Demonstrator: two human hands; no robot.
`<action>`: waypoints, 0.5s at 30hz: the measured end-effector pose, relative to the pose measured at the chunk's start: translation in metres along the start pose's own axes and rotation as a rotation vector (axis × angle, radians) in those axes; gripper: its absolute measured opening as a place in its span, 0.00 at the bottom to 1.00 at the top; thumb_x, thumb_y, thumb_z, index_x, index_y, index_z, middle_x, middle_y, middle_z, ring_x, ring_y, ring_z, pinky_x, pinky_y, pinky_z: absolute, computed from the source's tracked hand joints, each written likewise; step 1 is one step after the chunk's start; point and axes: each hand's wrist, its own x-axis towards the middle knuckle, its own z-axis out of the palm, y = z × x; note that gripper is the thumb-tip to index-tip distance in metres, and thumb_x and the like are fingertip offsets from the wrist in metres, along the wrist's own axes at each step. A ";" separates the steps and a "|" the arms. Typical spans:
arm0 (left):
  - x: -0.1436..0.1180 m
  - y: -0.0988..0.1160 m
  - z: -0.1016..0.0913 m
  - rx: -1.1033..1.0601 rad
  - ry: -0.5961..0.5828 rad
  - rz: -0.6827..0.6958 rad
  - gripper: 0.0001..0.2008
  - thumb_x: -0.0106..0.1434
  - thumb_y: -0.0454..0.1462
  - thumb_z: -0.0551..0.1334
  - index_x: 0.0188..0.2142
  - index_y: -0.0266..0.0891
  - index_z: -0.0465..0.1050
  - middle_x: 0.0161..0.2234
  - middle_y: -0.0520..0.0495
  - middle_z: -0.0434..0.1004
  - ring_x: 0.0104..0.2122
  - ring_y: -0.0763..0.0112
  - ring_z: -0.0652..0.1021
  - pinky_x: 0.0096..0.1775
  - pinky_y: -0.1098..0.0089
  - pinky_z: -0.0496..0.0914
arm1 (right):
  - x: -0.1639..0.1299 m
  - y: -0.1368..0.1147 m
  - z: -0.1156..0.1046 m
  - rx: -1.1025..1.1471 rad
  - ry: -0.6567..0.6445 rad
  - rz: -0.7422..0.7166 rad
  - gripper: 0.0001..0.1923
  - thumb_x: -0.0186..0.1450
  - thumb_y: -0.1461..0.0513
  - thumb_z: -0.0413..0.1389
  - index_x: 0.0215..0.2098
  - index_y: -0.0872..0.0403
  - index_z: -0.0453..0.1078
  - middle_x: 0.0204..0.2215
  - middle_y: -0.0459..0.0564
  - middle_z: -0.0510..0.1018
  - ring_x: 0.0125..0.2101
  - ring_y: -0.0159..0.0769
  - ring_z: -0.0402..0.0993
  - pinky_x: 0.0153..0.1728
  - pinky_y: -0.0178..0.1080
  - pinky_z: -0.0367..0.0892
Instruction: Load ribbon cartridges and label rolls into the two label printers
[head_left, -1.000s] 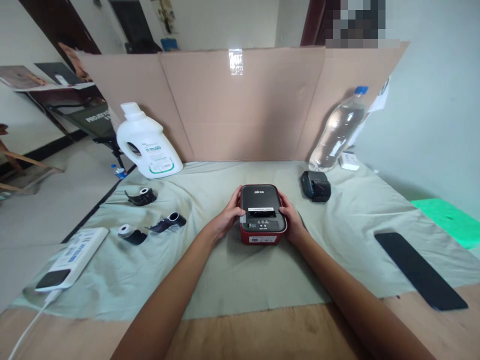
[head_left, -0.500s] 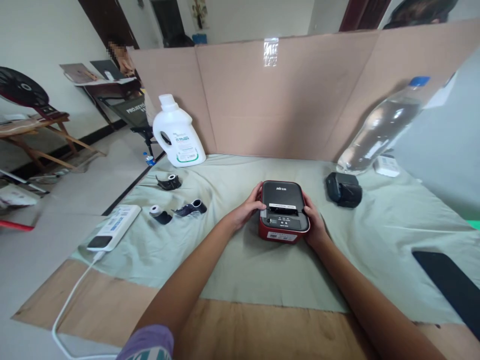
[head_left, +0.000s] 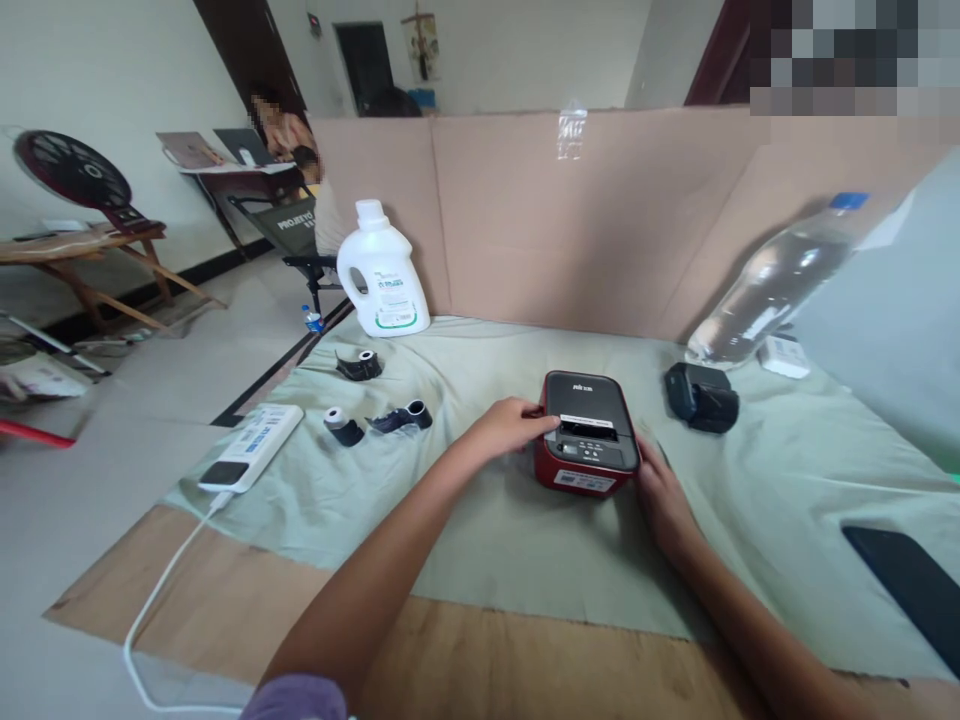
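Observation:
A red-and-black label printer (head_left: 589, 405) rests on the green cloth, its paper slot and buttons toward me, with a white strip at the slot. My left hand (head_left: 510, 425) grips the printer's left edge, thumb lying over the top beside the slot and the fingers partly hidden. Against the right side of the printer lies my right hand (head_left: 664, 495), its fingers along the red wall and partly out of sight. To the left are several dark label rolls, the nearest to my left hand being a black roll (head_left: 418, 414) with a loose tail.
A white power strip (head_left: 255, 450) with a cable lies on the left. Behind stand a white jug (head_left: 386, 280) and a cardboard screen (head_left: 517, 220). A large water bottle (head_left: 780, 275) leans at the right, near a black device (head_left: 701, 397). A dark phone-like slab (head_left: 904, 580) lies front right.
The view has shifted, so everything sits slightly more to the right. My left hand has turned flatter, its thumb pointing across the printer's top. My right hand has slid back toward me along the side.

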 end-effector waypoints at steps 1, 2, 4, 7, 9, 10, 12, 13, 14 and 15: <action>-0.001 -0.003 0.003 0.011 0.019 0.013 0.23 0.60 0.53 0.64 0.43 0.37 0.81 0.39 0.42 0.83 0.35 0.60 0.82 0.30 0.69 0.72 | -0.008 -0.002 0.000 -0.064 -0.015 -0.040 0.36 0.61 0.45 0.61 0.64 0.45 0.64 0.65 0.52 0.68 0.66 0.55 0.60 0.67 0.56 0.54; -0.001 -0.006 0.005 0.019 0.048 0.027 0.24 0.60 0.54 0.63 0.42 0.38 0.82 0.36 0.43 0.83 0.33 0.61 0.81 0.29 0.69 0.71 | -0.015 -0.004 0.001 -0.152 -0.028 -0.086 0.37 0.60 0.47 0.64 0.64 0.46 0.65 0.63 0.54 0.70 0.64 0.56 0.64 0.66 0.55 0.57; 0.001 -0.012 0.009 0.046 0.128 0.062 0.24 0.60 0.55 0.61 0.40 0.39 0.83 0.33 0.45 0.83 0.31 0.63 0.80 0.29 0.69 0.70 | -0.020 -0.008 0.006 -0.330 -0.049 -0.178 0.37 0.59 0.51 0.66 0.63 0.49 0.65 0.58 0.57 0.74 0.56 0.55 0.73 0.60 0.56 0.65; 0.004 -0.014 -0.001 0.105 0.246 0.098 0.22 0.61 0.53 0.60 0.36 0.39 0.84 0.29 0.46 0.82 0.32 0.64 0.80 0.32 0.70 0.69 | -0.005 -0.014 0.023 -0.477 -0.041 -0.273 0.34 0.62 0.51 0.64 0.62 0.52 0.64 0.54 0.59 0.78 0.47 0.52 0.79 0.50 0.55 0.74; 0.006 -0.011 -0.022 0.103 0.335 0.107 0.22 0.62 0.53 0.59 0.35 0.39 0.84 0.29 0.46 0.82 0.33 0.63 0.80 0.35 0.69 0.70 | 0.019 -0.021 0.044 -0.489 -0.037 -0.321 0.34 0.63 0.51 0.63 0.63 0.53 0.63 0.54 0.61 0.78 0.46 0.52 0.79 0.48 0.54 0.75; 0.007 -0.010 -0.036 0.073 0.390 0.122 0.22 0.62 0.53 0.59 0.35 0.39 0.84 0.30 0.46 0.83 0.34 0.62 0.80 0.36 0.68 0.70 | 0.035 -0.027 0.058 -0.479 -0.039 -0.345 0.35 0.62 0.51 0.63 0.64 0.53 0.62 0.55 0.61 0.77 0.47 0.52 0.79 0.49 0.54 0.75; 0.009 -0.010 -0.070 -0.039 0.513 0.169 0.21 0.63 0.52 0.59 0.38 0.39 0.84 0.34 0.46 0.84 0.38 0.60 0.81 0.40 0.67 0.72 | 0.071 -0.039 0.092 -0.439 -0.050 -0.404 0.38 0.62 0.52 0.63 0.66 0.53 0.58 0.57 0.61 0.75 0.50 0.52 0.78 0.51 0.53 0.74; 0.010 -0.011 -0.089 -0.111 0.569 0.190 0.21 0.63 0.51 0.59 0.40 0.40 0.84 0.37 0.45 0.85 0.40 0.60 0.81 0.41 0.67 0.72 | 0.090 -0.046 0.112 -0.412 -0.067 -0.420 0.41 0.61 0.53 0.63 0.68 0.53 0.55 0.58 0.61 0.74 0.50 0.51 0.78 0.51 0.52 0.74; 0.012 -0.012 -0.109 -0.184 0.620 0.198 0.20 0.63 0.50 0.60 0.41 0.40 0.83 0.40 0.45 0.85 0.41 0.61 0.81 0.42 0.67 0.73 | 0.108 -0.052 0.133 -0.382 -0.089 -0.430 0.44 0.61 0.53 0.63 0.70 0.52 0.51 0.59 0.60 0.73 0.51 0.50 0.77 0.51 0.51 0.74; 0.015 -0.015 -0.128 -0.251 0.667 0.190 0.19 0.62 0.49 0.61 0.42 0.40 0.83 0.42 0.45 0.85 0.41 0.61 0.81 0.43 0.66 0.73 | 0.125 -0.057 0.155 -0.348 -0.121 -0.438 0.47 0.60 0.55 0.64 0.71 0.52 0.48 0.60 0.60 0.73 0.52 0.50 0.76 0.51 0.51 0.74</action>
